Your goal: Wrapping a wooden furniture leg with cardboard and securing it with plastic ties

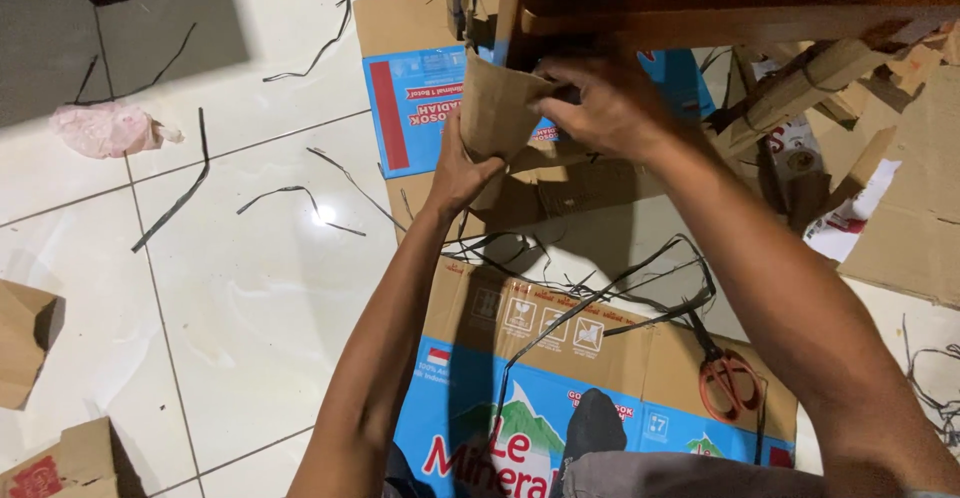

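Cardboard piece (497, 108) half-wrapped round wooden leg (520, 18), gripped by left hand (462, 173) from below, pinched closed by right hand (610, 108) at top. Wrap unsecured; black straps (600, 293), scissors (728, 378) left unused on floor.

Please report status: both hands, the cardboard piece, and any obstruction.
Left hand and right hand both gripping folded cardboard piece. Piece pressed against wooden frame. Black straps loose below.
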